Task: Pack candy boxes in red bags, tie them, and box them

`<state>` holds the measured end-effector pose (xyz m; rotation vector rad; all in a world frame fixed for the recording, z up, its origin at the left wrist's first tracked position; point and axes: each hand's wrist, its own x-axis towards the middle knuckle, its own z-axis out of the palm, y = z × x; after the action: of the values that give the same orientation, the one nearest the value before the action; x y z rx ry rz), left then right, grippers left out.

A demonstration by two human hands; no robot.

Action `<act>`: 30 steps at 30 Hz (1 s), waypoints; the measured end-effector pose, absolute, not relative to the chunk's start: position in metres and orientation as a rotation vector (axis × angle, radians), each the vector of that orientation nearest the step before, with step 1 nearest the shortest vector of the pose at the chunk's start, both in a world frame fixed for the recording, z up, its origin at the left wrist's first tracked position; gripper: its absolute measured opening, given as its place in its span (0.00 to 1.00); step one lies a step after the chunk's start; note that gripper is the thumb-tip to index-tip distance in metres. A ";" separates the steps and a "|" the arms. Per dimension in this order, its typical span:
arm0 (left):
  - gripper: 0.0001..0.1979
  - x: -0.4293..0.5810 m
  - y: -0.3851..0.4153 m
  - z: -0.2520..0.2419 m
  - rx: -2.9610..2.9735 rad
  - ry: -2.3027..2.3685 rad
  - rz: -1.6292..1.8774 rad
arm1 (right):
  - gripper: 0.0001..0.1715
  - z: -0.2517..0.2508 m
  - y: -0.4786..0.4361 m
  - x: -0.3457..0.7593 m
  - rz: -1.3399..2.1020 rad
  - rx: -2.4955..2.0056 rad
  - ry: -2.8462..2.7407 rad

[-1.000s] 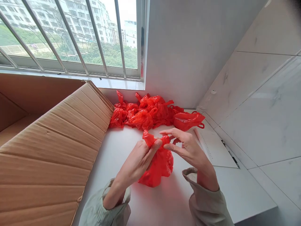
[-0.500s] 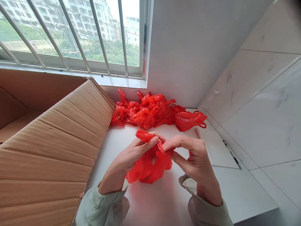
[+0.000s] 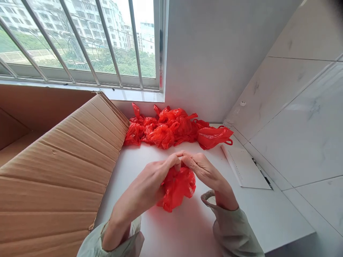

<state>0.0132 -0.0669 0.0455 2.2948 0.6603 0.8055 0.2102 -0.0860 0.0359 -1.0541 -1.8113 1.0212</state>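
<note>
While both hands meet slightly below the centre of the frame, a crumpled red plastic bag (image 3: 178, 191) hangs beneath them, directly over the white tabletop (image 3: 273, 217). Whether its lower edge touches that surface cannot be determined.

Left hand (image 3: 154, 178): fingers curled, thumb bent towards the index finger, gripping the upper part of the bag from the left. Right hand (image 3: 206, 173): fingers bent and angled downward, meeting the left fingertips above the bag. Its fingertips are hidden, so how tightly they close, and whether they grip film, cannot be told. Holding the bag near its top probably keeps the thin film gathered and leaves the lower folds free.

A heap of red plastic bags (image 3: 173, 125) lies against the wall at the centre of the frame, presumably set back so that the near surface remains usable. At its right end, a flatter red bag with loop handles (image 3: 214, 137) lies on its side.

The corrugated cardboard box (image 3: 61, 157) occupies the left of the frame, likely positioned within easy reach of the left arm. Right of centre, a notepad (image 3: 245, 167) lies flat beside a black pen (image 3: 264, 175), apparently kept outside the working area.
</note>
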 end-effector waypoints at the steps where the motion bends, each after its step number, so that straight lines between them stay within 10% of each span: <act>1: 0.17 0.015 -0.066 0.044 2.362 0.745 0.878 | 0.21 0.033 -0.084 0.210 1.022 -1.089 -1.797; 9: 0.09 0.034 -0.048 0.023 2.563 0.879 1.159 | 0.15 0.019 -0.071 0.216 1.355 -0.958 -1.676; 18: 0.10 0.012 -0.039 0.035 2.347 0.600 0.943 | 0.03 0.027 -0.070 0.221 0.863 -1.260 -1.672; 30: 0.09 -0.032 -0.017 0.035 2.284 0.581 0.580 | 0.05 0.028 -0.075 0.238 1.115 -1.222 -1.878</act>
<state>-0.0316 -0.0172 0.0353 2.2844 0.5811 0.5801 0.2378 -0.0750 0.0277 -1.2222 -1.8781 1.1150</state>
